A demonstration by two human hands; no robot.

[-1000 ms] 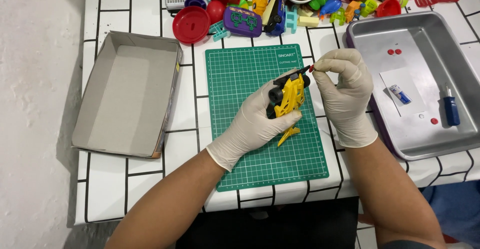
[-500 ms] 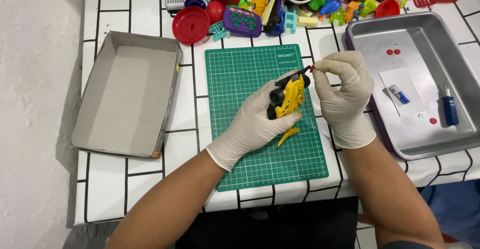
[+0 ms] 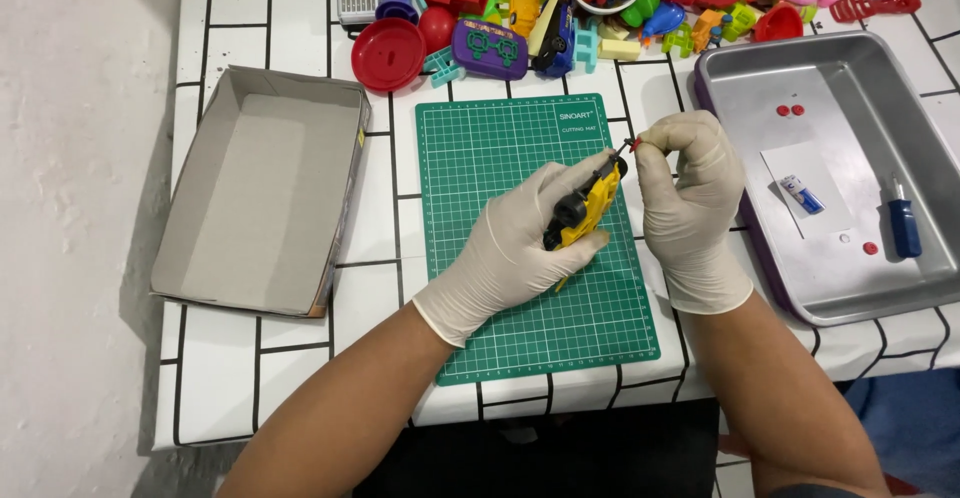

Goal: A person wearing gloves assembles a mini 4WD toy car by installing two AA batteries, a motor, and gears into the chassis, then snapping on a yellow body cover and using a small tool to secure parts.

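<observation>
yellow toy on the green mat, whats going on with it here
A person in pale gloves holds a yellow and black toy in the left hand above a green cutting mat. The right hand pinches a small red piece at the toy's top end. To the right, a metal tray holds a blue-handled screwdriver and a few small red bits. An empty cardboard box sits on the left, and a heap of coloured plastic toys lies behind the mat.
</observation>
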